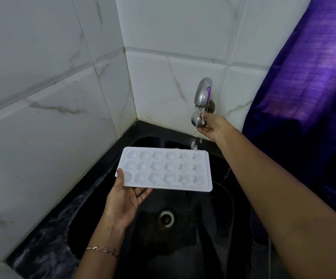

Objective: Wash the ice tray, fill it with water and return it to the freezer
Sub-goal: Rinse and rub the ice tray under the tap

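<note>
A white ice tray (166,170) with several shaped moulds is held flat over the black sink (183,248). My left hand (125,200) grips its near left corner, thumb on top and fingers beneath. A metal tap (203,91) sticks out of the tiled back wall, and water runs from it down past the tray's far right edge. My right hand (211,126) is up at the tap, its fingers curled around the round knob under the spout, in the stream of water.
White marble-look tiles (52,97) cover the left and back walls, which meet in a corner. A black stone ledge (48,238) rims the sink, and a metal drain (165,218) sits in its floor. A purple curtain (314,77) hangs at the right.
</note>
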`<state>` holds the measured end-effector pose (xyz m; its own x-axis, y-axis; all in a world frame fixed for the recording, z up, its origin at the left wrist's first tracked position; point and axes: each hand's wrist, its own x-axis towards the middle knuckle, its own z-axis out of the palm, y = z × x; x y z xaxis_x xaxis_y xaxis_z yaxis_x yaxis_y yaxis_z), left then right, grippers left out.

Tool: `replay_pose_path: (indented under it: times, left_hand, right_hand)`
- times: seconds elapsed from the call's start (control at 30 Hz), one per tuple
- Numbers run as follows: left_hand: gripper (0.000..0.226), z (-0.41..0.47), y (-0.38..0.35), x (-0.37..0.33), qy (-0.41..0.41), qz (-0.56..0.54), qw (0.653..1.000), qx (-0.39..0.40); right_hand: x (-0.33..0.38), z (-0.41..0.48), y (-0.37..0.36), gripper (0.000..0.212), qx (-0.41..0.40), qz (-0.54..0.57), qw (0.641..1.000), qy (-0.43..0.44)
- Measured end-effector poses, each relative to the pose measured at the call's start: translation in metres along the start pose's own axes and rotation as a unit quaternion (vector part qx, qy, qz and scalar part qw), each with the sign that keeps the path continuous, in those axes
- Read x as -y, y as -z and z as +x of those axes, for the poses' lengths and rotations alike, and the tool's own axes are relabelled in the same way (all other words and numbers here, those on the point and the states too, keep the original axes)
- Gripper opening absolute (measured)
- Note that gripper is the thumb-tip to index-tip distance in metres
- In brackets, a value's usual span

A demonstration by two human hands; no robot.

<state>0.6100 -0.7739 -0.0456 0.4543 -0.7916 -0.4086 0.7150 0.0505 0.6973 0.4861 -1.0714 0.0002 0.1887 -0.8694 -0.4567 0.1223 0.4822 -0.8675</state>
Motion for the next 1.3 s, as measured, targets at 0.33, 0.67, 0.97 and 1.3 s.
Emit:
replay_pose_path:
  times: [0.33, 0.67, 0.97, 1.3]
  left_hand:
    - [0.049, 0.002, 0.001, 0.002, 0.000, 0.002, 1.000, 0.001]
    - [0.049, 0.007, 0.004, 0.003, -0.001, 0.007, 1.000, 0.000]
    - [0.052, 0.025, -0.012, 0.008, 0.010, 0.005, 1.000, 0.000]
    - [0.060, 0.047, -0.043, 0.018, 0.041, -0.033, 0.999, -0.002]
  right_hand:
    - [0.001, -0.003, 0.001, 0.046, 0.010, -0.009, 1.000, -0.008]
    - [0.002, -0.021, 0.000, 0.050, 0.014, -0.010, 1.000, 0.010]
    - [-0.029, -0.056, 0.029, 0.034, 0.010, -0.093, 0.994, 0.055]
    - [-0.074, -0.119, 0.047, 0.074, -0.023, -0.681, 0.646, 0.343]
